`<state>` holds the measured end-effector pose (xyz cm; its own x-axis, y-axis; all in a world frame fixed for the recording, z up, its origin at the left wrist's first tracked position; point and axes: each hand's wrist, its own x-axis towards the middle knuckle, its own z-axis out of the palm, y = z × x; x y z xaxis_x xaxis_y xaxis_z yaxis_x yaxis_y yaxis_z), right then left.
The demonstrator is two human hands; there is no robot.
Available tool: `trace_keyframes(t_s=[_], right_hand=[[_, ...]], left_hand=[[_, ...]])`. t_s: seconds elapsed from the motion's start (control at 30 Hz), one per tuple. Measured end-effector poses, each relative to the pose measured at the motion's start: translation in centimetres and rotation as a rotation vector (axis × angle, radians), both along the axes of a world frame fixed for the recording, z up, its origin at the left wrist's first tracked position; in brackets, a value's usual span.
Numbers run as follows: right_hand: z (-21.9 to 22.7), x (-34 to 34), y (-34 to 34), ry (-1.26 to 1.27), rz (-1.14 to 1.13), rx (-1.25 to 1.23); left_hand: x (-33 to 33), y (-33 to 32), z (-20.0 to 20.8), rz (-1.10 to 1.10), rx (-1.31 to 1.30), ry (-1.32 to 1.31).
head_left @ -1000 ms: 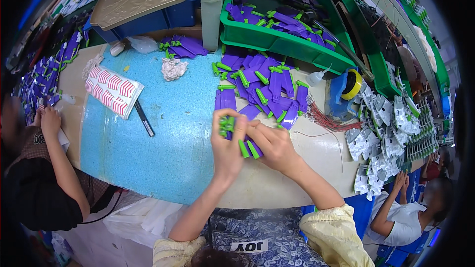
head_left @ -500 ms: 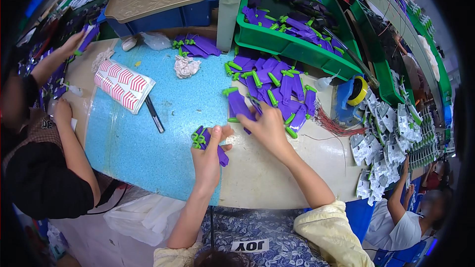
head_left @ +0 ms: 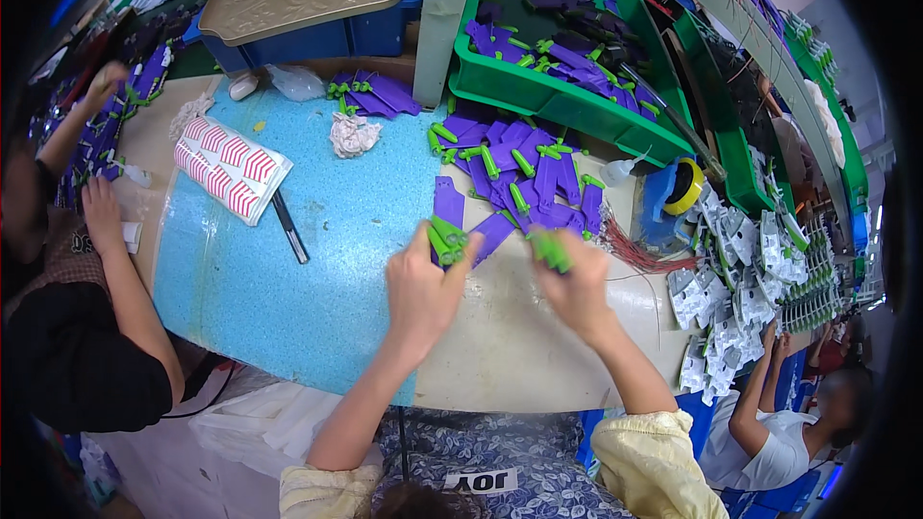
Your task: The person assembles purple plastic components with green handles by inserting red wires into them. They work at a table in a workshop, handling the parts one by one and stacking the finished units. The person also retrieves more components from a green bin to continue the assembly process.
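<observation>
My left hand is closed on a purple plastic part with green clips, held just above the blue foam mat. Close to its right, my right hand grips a green clip piece over the bare beige table edge. Just beyond both hands lies a loose pile of purple and green parts. A flat purple piece lies right above my left hand.
A green bin of purple parts stands behind the pile. A red-and-white striped pack, a dark pen and a crumpled wipe lie on the mat. Grey parts heap at right. Other people work at left and lower right.
My left hand has moved up and right from the mat's middle to the pile's near edge. My right hand pulled back from the pile holding a green piece; both hands now sit side by side.
</observation>
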<state>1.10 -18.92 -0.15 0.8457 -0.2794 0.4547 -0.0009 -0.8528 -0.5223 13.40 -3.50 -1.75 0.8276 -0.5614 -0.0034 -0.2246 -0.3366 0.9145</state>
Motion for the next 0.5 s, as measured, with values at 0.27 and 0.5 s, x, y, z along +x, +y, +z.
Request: trace_keyframes(t_s=[0.27,0.5], right_hand=[[0.7,3.6,0.0,0.087,-0.026,0.294],[-1.0,2.2,3.0,0.538,0.145,1.606]], left_hand=[[3.8,0.3,-2.1,-0.057,-0.045,-0.331],[-0.4,2.5,0.2,-0.171,-0.905,0.853]])
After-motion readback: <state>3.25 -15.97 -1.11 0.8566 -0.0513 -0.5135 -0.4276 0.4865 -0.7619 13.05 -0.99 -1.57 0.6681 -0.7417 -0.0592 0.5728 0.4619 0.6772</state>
